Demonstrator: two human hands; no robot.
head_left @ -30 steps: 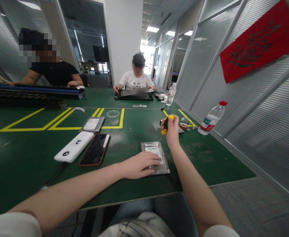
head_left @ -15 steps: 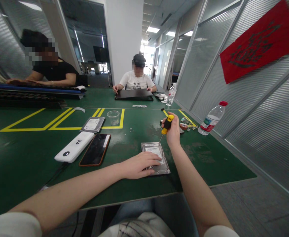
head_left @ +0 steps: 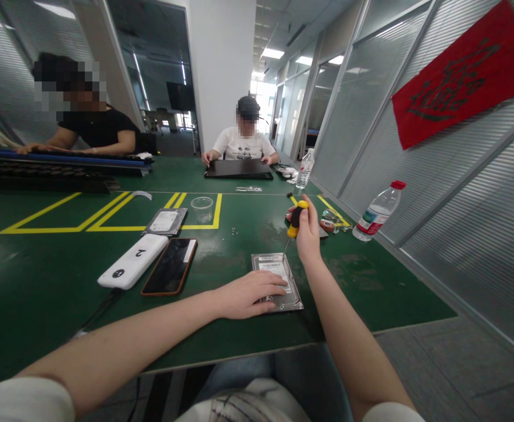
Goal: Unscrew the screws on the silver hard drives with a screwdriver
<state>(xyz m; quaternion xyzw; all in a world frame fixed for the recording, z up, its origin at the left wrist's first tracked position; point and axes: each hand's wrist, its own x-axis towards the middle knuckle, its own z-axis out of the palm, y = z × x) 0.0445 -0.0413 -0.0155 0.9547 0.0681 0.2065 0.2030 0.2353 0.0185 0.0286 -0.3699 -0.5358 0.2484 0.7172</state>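
A hard drive point(head_left: 292, 300) lies label up on the green table in front of me. My left hand point(head_left: 250, 295) rests on it, open, its fingers stretched flat across the label and the left part of the drive. With my right hand point(head_left: 309, 231) I grip a yellow and black screwdriver point(head_left: 295, 220) by its handle. The shaft slants down to the drive's upper right edge, where its tip appears to touch. Whether a screw sits under the tip is too small to make out. Several tiny screws point(head_left: 233, 232) lie loose beyond the drive.
Left of the drive are a phone point(head_left: 169, 268), a white power bank point(head_left: 132, 262) with a cable, and a second hard drive point(head_left: 165, 221). A clear plastic cup point(head_left: 202, 210) stands farther back. A water bottle point(head_left: 378, 212) is at right. Two people sit across the table.
The screwdriver's handle has turned and tilted slightly in my right hand, and those fingers have shifted a little. My left hand and the hard drive have stayed put.
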